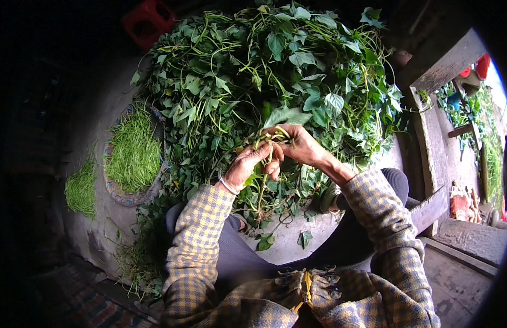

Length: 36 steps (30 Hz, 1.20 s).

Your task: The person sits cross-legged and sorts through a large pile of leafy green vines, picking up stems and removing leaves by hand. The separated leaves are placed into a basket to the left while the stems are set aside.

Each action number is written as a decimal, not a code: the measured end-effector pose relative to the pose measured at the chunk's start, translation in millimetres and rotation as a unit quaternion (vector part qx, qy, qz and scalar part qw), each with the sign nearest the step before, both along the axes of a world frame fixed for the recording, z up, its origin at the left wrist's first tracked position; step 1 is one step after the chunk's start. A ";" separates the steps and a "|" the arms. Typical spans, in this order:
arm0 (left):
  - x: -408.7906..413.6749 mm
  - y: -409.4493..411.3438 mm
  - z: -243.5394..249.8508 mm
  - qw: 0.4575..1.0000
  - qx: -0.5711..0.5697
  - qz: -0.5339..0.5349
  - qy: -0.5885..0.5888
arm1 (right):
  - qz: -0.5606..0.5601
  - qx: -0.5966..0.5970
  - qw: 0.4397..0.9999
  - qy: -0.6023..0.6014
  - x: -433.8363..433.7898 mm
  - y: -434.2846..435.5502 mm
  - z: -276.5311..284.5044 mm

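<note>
Both my hands meet in front of a big heap of leafy green vines (237, 78). My left hand (245, 164), with a pale bangle (229, 186) at the wrist, grips a vine stem (261, 192) that hangs below the fingers. My right hand (300, 143) is closed around several short cut stems (282, 133), which poke out between the fingers. A leaf (288, 117) just above the right hand is blurred. The fingertips of both hands are close together, and some are hidden behind the stems.
To the left, a shallow round basket (122, 201) holds thin green stalks (132, 151). A smaller pile of stalks (81, 188) lies on the concrete floor (118, 88) beside it. A red plastic stool (149, 22) stands behind the heap. On the right is a wooden door frame (423, 139).
</note>
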<state>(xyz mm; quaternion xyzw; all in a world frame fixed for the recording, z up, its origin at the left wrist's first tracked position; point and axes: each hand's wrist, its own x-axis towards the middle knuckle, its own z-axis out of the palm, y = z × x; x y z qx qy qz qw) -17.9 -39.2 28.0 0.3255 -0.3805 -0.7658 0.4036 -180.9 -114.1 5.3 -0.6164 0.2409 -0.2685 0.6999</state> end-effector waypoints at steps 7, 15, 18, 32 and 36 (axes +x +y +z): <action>22.2 -2.0 2.5 0.988 -0.020 0.009 -0.153 | 0.042 -0.013 0.997 0.065 -7.3 -6.1 3.4; 24.2 -4.9 -5.6 0.985 -0.042 0.075 -0.147 | 0.111 0.248 0.959 0.082 -19.0 -3.2 12.5; 18.3 -2.2 -4.4 0.981 -0.049 0.120 -0.142 | 0.086 0.194 0.971 0.108 -17.0 -1.2 19.8; 56.7 -11.3 -8.8 0.975 0.000 0.204 -0.083 | -0.108 -0.004 0.970 0.216 -38.5 -20.8 37.7; 52.0 -13.2 -14.6 0.974 0.031 0.217 -0.062 | -0.169 0.015 0.966 0.196 -45.0 -31.4 37.5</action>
